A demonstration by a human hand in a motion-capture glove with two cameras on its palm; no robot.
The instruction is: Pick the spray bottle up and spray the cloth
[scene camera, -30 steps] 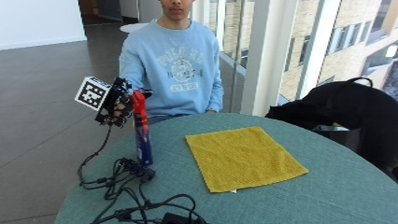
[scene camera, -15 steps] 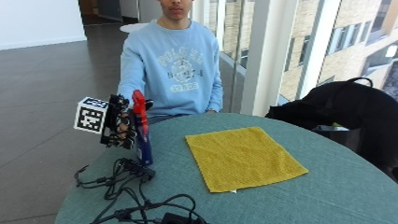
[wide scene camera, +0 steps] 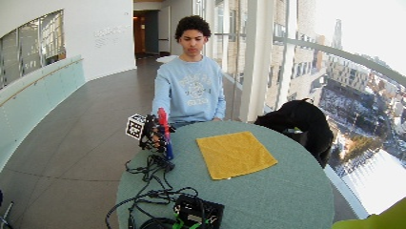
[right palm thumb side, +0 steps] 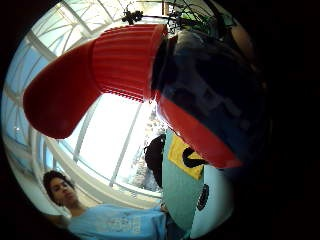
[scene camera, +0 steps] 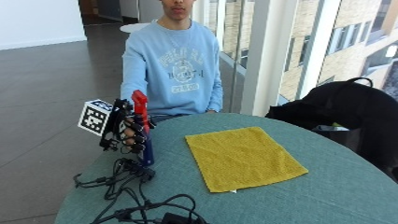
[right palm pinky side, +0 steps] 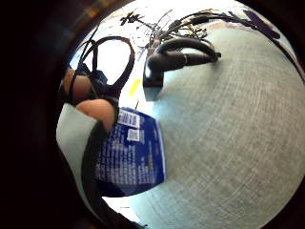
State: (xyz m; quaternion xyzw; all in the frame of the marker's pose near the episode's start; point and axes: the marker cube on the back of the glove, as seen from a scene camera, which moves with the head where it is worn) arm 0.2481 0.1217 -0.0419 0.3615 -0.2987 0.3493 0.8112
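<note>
Open teal fabric-covered tabletop (scene camera: 323, 196) lies between the upright blue spray bottle with the red head (scene camera: 143, 130) and the flat yellow cloth (scene camera: 242, 156). Tangled black cables (scene camera: 133, 186) crowd the near edge, just beside the bottle's base.

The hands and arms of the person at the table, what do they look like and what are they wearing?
The right hand wears a black glove with black straps. Both arms are covered by the long sleeves of a light blue sweatshirt with pale lettering on the chest. The other hand is out of sight, so I cannot describe it.
</note>
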